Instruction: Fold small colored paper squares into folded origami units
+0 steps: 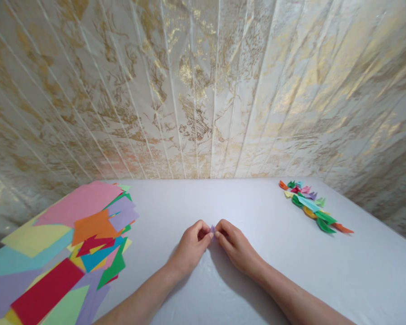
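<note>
Between my fingertips, over the middle of the white table, is a small piece of folded purple paper (pixel 213 229). A pointed tip of it sticks up; the rest is partly hidden by my fingers. My left hand (pixel 193 241) pinches its left side between thumb and forefinger. On the opposite side, my right hand (pixel 236 243) pinches it the same way. Both hands are closed and held close together, just above the tabletop.
Loose coloured paper sheets and scraps (pixel 94 225) cover the table's left side. Several small folded paper pieces (pixel 307 204) in many colours lie grouped at the back right. A white and gold patterned curtain (pixel 196 99) hangs behind the white table (pixel 176 198).
</note>
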A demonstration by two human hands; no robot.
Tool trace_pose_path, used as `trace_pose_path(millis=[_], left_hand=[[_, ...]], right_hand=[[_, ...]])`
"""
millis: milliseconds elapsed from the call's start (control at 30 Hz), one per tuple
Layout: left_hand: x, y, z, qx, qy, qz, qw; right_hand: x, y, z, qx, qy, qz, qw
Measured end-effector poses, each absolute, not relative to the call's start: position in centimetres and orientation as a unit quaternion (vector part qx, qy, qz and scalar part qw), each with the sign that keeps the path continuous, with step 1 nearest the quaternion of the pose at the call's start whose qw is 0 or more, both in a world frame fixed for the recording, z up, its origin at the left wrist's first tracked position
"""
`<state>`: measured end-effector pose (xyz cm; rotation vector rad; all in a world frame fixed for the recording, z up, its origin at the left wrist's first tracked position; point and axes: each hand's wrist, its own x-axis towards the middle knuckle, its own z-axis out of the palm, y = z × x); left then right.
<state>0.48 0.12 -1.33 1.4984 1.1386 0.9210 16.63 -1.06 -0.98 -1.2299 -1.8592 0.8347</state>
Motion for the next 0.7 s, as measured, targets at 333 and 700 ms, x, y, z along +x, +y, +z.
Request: trace_pose_path(millis=[333,700], left_hand=[[0.7,0.1,-1.7,0.561,0.503,0.451,0.478],[0.6,-0.4,-2.2,0.656,0.441,0.445,0.421]], right_hand=[[16.9,-1.1,-0.6,-0.508,-0.693,0.303,0.412],[16.0,-1.4,-0.9,-0.493,-0.661,0.393,0.407]])
